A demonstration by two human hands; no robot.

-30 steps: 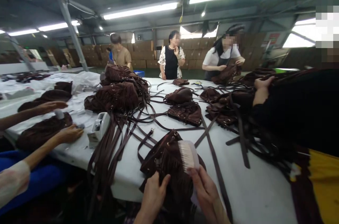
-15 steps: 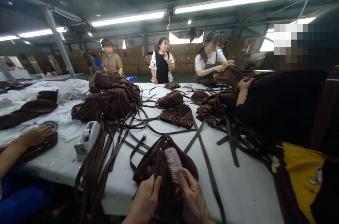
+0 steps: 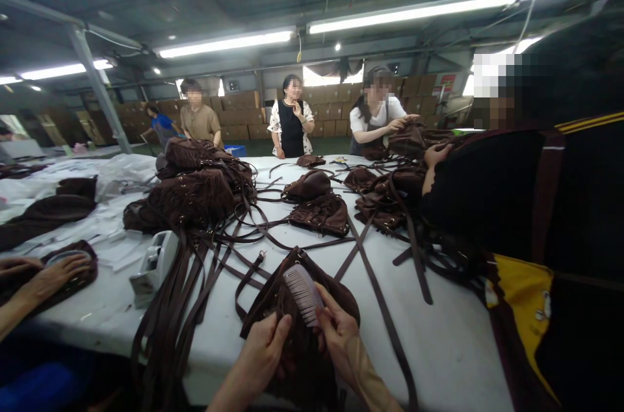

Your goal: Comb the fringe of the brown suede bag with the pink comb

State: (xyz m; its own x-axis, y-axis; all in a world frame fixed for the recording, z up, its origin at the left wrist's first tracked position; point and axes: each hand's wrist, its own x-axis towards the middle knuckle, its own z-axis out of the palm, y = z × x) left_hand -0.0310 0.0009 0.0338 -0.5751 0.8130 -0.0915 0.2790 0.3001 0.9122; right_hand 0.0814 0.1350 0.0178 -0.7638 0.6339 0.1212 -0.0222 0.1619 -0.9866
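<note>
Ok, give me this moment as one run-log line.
left hand: gripping brown bag | right hand: holding comb over bag front | table left: tape dispenser

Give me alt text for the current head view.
A right hand holds a pale comb over a dark brown bag that the left hand grips at the edge of a white table. Around it lie more brown bags and long straps; people stand across the table.
</note>
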